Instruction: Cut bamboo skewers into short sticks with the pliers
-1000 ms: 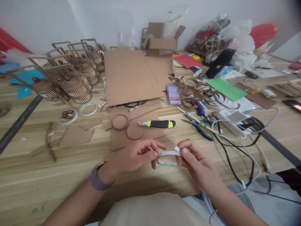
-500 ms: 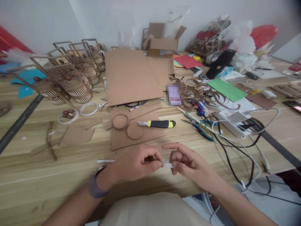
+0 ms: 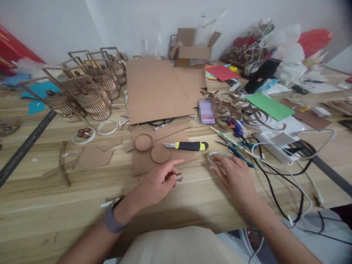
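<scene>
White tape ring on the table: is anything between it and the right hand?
Nothing visible: the right hand rests its fingertips on the white tape ring, flat on the wooden table. The left hand pinches a small white strip.

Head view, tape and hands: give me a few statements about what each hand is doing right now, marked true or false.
1. The left hand pinches a small tape strip. True.
2. The right hand grips the utility knife. False: the knife lies untouched beyond both hands, and the right hand's fingers rest on the tape roll.
3. The tape roll lies flat on the table. True.
4. The cardboard disc sits on the knife's handle. False: it lies apart, just on the near side of the blade.
</scene>
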Tool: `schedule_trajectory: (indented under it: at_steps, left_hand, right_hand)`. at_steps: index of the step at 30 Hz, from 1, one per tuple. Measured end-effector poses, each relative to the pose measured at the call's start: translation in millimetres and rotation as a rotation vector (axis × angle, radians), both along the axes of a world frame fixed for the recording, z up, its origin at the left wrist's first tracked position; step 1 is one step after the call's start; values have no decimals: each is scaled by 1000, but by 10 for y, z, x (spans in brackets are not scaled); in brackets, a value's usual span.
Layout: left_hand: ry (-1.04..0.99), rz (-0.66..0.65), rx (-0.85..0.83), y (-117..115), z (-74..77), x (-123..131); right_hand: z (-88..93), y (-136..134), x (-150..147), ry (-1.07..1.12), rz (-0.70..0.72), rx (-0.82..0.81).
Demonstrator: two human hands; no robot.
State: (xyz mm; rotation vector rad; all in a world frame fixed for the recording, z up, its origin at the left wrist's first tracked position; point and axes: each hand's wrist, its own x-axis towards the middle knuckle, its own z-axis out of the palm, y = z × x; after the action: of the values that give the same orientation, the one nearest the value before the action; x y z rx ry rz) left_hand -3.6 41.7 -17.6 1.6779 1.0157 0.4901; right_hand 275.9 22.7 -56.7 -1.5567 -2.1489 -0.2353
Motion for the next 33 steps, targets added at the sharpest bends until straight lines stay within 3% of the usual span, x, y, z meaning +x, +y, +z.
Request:
schedule_trajectory:
  at_steps: [4, 8, 12, 18, 25, 31, 33]
  left_hand:
    - [34, 28, 91, -50, 18, 51]
    - [12, 50, 165, -103, -2, 128]
    - [59, 83, 189, -135, -39, 118]
    - [282, 107, 132, -126, -3, -210]
    - [290, 169, 86, -190, -28, -462]
    - [267, 187, 104, -220, -14, -430]
    - [254, 208, 127, -228, -19, -397]
  right_hand:
    - [100, -12, -259, 176, 57, -111]
    - [301, -81, -715, 481, 180, -407]
    - [351, -67, -900, 638, 174, -470]
    - [356, 4, -463, 738, -43, -465]
    - [395, -48, -88, 862, -186, -412]
    - [325, -95, 46, 708, -322, -373]
    - [339, -101, 46, 558, -410, -253]
